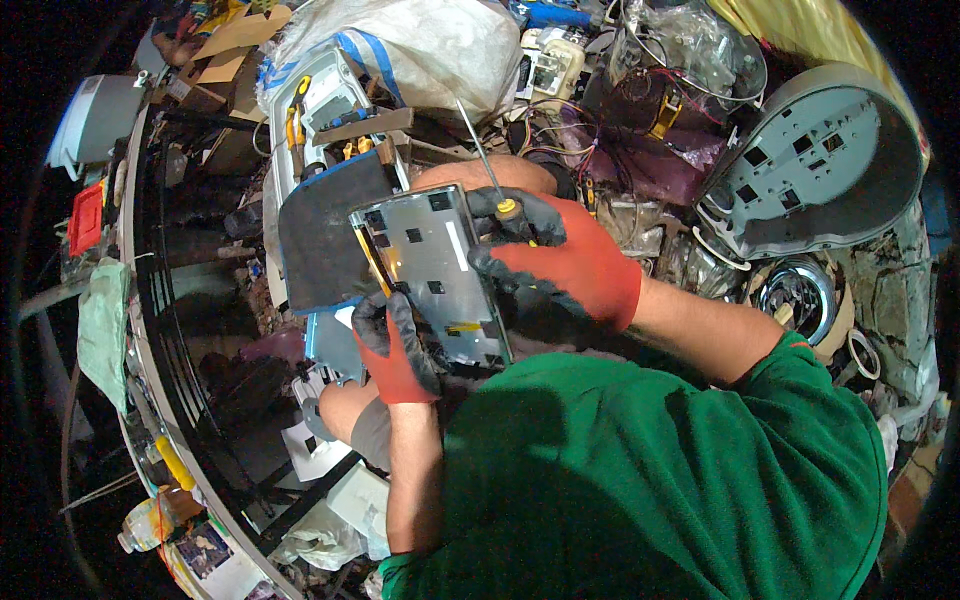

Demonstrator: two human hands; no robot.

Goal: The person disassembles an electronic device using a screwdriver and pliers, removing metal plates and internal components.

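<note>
A flat rectangular silver panel (425,260) with black square patches, like the back of an LCD screen, is held tilted in front of me. My left hand (395,350), in a red and dark grey glove, grips its lower left edge, with the thumb on the face. In the same kind of glove, my right hand (565,250) closes around a screwdriver (508,208); its long thin shaft points up and away from the panel. The fingers of that hand also lie against the panel's right edge. Below the panel, a dark sheet (335,230) with blue edging lies to the left.
Yellow-handled pliers (296,125) rest in a pale casing at the upper left. Behind stands a white sack (430,50). A large grey rounded casing (810,160) and a round speaker-like part (797,302) lie right. A long dark frame (165,300) runs along the left.
</note>
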